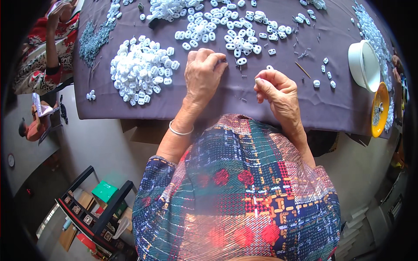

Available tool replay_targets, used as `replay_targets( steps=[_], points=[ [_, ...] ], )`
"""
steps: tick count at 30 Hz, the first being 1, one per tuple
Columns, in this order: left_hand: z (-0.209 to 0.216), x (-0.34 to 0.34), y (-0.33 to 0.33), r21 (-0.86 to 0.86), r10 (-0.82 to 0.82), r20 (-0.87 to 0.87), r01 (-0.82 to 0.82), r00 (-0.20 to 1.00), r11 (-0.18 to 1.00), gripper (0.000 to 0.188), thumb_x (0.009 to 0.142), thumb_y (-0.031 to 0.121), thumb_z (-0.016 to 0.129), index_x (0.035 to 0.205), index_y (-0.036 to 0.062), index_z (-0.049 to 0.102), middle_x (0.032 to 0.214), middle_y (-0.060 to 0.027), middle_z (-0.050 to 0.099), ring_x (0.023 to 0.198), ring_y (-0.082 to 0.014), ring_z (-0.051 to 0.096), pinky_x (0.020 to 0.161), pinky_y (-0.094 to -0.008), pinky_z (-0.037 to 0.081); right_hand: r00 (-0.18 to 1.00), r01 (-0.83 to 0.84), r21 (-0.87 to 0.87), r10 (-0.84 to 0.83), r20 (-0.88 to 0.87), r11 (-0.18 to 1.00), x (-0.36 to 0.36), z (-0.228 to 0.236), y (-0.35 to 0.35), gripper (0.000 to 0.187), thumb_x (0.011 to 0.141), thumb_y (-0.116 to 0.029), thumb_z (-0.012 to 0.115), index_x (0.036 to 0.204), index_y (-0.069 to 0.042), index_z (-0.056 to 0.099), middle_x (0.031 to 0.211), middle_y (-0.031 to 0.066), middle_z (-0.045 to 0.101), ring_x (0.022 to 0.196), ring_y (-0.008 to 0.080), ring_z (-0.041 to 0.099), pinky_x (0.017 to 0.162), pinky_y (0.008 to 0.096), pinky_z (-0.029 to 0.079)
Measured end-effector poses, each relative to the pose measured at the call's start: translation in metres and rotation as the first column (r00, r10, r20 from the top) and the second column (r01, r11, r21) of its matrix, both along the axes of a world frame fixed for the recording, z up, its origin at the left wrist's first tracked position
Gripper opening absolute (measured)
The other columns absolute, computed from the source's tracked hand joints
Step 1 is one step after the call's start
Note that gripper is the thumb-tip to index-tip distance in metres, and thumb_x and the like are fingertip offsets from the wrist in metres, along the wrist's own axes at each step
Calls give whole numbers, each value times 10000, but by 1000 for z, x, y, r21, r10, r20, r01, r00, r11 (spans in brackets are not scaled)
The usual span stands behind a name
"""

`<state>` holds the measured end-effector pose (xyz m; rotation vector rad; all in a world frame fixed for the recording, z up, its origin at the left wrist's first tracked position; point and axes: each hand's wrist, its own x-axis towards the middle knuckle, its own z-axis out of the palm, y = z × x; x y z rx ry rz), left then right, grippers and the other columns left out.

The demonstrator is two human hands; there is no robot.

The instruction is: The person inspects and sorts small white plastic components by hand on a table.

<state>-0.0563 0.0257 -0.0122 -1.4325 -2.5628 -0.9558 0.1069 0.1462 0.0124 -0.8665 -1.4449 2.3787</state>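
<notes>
My left hand point(203, 73) is closed in a pinch above the dark tablecloth point(167, 108). Something small and dark may sit at its fingertips, but I cannot make it out. To its right, my right hand point(279, 90) has thumb and forefinger pressed together, and what they hold, if anything, is too small to name. A white two-holed plastic piece point(270, 68) shows just beyond the right fingers. Between the hands another such piece point(241, 61) lies beside thin metal pins point(243, 99). Left of my left hand is a large heap of white plastic pieces point(140, 71).
More white pieces point(209, 26) spread across the far table. Grey-blue small parts point(92, 43) lie far left. At right are a thin wooden stick point(303, 69), a white tub point(353, 65) and a yellow dish point(384, 92). Another person's arm point(52, 48) shows at left.
</notes>
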Motion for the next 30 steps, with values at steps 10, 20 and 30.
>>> replay_targets(
  steps=[10, 20, 30],
  points=[
    [0, 6, -5, 176, -74, 452, -8, 889, 984, 100, 783, 32, 648, 866, 32, 591, 850, -45, 630, 676, -136, 561, 621, -243, 435, 999, 25, 147, -31, 39, 989, -2, 1, -4, 140, 838, -73, 609, 955, 3, 591, 737, 40, 602, 598, 78, 547, 539, 205, 452],
    [40, 42, -17, 310, -288, 951, -344, 114, 886, 190, 770, 29, 673, 934, 10, 580, 844, -86, 648, 757, -142, 619, 610, -239, 471, 999, 13, -52, -15, -36, 999, -3, 21, -8, 176, 818, -51, 626, 977, 18, 590, 813, 86, 636, 689, 125, 607, 601, 240, 497],
    [55, 54, -20, 301, -236, 943, -299, 235, 906, 203, 769, -2, 667, 953, 7, 581, 855, -72, 646, 773, -117, 615, 633, -224, 487, 1000, 13, 189, -9, -23, 982, -2, 41, -16, 135, 842, -74, 609, 938, 22, 608, 754, 55, 626, 662, 89, 580, 622, 208, 477]
  ],
)
